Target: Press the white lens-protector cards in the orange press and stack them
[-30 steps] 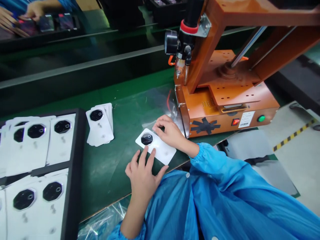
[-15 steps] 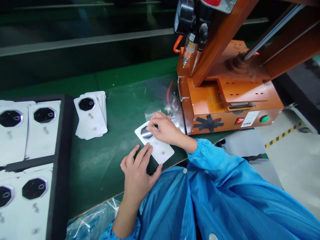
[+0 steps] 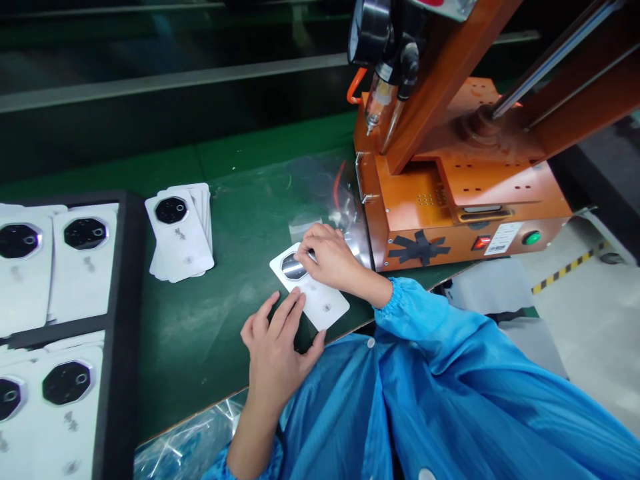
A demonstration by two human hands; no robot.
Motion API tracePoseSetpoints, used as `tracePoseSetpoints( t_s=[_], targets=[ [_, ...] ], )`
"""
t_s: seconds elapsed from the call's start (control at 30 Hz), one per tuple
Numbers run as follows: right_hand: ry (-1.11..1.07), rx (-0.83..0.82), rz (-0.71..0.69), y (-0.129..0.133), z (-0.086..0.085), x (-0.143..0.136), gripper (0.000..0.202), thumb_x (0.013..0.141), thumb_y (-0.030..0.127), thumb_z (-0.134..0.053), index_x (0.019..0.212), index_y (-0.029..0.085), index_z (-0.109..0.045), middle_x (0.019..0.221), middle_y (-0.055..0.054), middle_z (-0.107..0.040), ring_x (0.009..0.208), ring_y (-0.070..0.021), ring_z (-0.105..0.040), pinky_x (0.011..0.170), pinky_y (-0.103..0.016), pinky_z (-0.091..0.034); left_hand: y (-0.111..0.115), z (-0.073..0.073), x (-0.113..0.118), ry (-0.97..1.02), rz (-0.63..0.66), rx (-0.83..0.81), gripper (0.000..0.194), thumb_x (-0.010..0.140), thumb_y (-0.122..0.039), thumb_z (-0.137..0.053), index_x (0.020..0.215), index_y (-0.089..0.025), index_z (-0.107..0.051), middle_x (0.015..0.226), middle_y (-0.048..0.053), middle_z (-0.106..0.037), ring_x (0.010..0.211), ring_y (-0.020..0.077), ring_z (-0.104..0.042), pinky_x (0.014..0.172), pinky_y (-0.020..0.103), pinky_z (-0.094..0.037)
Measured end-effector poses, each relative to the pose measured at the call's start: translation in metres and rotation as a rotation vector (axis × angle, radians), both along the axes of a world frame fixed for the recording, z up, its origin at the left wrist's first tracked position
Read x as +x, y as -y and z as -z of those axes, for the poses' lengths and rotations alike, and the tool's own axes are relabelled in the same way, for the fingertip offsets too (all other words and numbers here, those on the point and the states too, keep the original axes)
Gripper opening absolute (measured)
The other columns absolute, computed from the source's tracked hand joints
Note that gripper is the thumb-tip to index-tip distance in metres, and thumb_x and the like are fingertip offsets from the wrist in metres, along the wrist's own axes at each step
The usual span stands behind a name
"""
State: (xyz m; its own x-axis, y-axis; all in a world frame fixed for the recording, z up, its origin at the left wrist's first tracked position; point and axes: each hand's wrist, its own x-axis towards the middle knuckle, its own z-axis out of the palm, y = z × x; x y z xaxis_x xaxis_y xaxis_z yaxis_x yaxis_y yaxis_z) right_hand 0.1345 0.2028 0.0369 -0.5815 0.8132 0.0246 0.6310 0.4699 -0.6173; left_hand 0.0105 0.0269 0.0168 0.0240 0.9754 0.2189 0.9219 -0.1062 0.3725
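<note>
A white phone back cover (image 3: 325, 300) lies slanted on the green table in front of me. It carries a dark octagonal camera panel (image 3: 292, 267) near its upper left end, with a bright reflection across it. My left hand (image 3: 277, 340) is open, fingers spread. Its index fingertip touches the cover's left edge, and its thumb tip is by the lower corner. My right hand (image 3: 330, 259) is closed over the right side of the panel, thumb and fingers bunched together. Whatever may be between those fingertips is hidden.
Left of my hands lies a fanned stack of similar covers (image 3: 186, 248). A black divided tray (image 3: 123, 320) at far left holds several more. An orange press machine (image 3: 415, 220) with a gauge (image 3: 369, 33) stands at right. Clear plastic sheeting (image 3: 280, 175) covers part of the table.
The view has shifted very slightly. Both hands and the cover stay in nearly the same place.
</note>
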Motion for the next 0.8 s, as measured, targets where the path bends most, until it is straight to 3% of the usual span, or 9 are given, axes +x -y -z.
tracePoseSetpoints(
  t_s=[0.3, 0.47, 0.57, 0.67, 0.73, 0.8],
  targets=[
    [0.024, 0.198, -0.008, 0.006, 0.003, 0.0, 0.02, 0.098, 0.023, -0.058, 0.081, 0.018, -0.067, 0.103, -0.005, -0.062, 0.097, -0.0205, -0.05, 0.083, -0.037, -0.03, 0.0, 0.0, 0.001, -0.018, -0.001, 0.015, 0.06, 0.087, -0.045, -0.069, 0.14, -0.021, -0.054, 0.146, 0.011, -0.061, 0.138, 0.0384, -0.047, 0.106, 0.053, -0.031],
    [0.097, 0.317, -0.033, 0.01, 0.001, 0.001, 0.023, 0.097, 0.035, -0.064, 0.084, 0.017, -0.068, 0.104, -0.008, -0.062, 0.096, -0.0229, -0.049, 0.082, -0.039, -0.031, -0.001, 0.005, 0.002, -0.039, -0.023, 0.043, 0.062, 0.085, -0.054, -0.073, 0.136, -0.021, -0.056, 0.141, 0.011, -0.065, 0.135, 0.0379, -0.05, 0.104, 0.052, -0.032],
    [0.125, 0.384, -0.038, 0.014, -0.003, 0.006, 0.022, 0.098, 0.035, -0.061, 0.096, 0.015, -0.07, 0.108, -0.01, -0.063, 0.098, -0.0249, -0.049, 0.082, -0.04, -0.034, -0.001, 0.008, 0.003, -0.054, -0.022, 0.074, 0.061, 0.086, -0.053, -0.073, 0.135, -0.021, -0.058, 0.14, 0.011, -0.066, 0.134, 0.0378, -0.052, 0.103, 0.052, -0.034],
    [0.108, 0.4, -0.045, 0.026, -0.017, 0.024, 0.027, 0.1, 0.033, -0.056, 0.113, 0.013, -0.068, 0.116, -0.014, -0.063, 0.103, -0.0271, -0.051, 0.084, -0.041, -0.037, 0.0, 0.007, 0.004, -0.083, 0.0, 0.113, 0.06, 0.086, -0.05, -0.073, 0.136, -0.02, -0.058, 0.14, 0.012, -0.066, 0.132, 0.0374, -0.054, 0.102, 0.051, -0.035],
    [0.095, 0.349, -0.164, 0.038, -0.032, 0.042, 0.029, 0.099, 0.025, -0.053, 0.124, 0.014, -0.064, 0.121, -0.014, -0.064, 0.106, -0.0264, -0.054, 0.085, -0.04, -0.04, 0.0, 0.003, 0.004, -0.112, 0.039, 0.131, 0.056, 0.088, -0.047, -0.072, 0.135, -0.019, -0.059, 0.14, 0.014, -0.065, 0.129, 0.0357, -0.058, 0.104, 0.051, -0.035],
    [0.103, 0.286, -0.371, 0.051, -0.044, 0.059, 0.039, 0.095, 0.018, -0.054, 0.133, 0.015, -0.059, 0.123, -0.012, -0.066, 0.109, -0.025, -0.058, 0.088, -0.039, -0.044, -0.002, -0.004, 0.002, -0.132, 0.083, 0.146, 0.049, 0.09, -0.043, -0.07, 0.132, -0.019, -0.062, 0.139, 0.015, -0.066, 0.124, 0.0334, -0.062, 0.107, 0.052, -0.032]
  ],
)
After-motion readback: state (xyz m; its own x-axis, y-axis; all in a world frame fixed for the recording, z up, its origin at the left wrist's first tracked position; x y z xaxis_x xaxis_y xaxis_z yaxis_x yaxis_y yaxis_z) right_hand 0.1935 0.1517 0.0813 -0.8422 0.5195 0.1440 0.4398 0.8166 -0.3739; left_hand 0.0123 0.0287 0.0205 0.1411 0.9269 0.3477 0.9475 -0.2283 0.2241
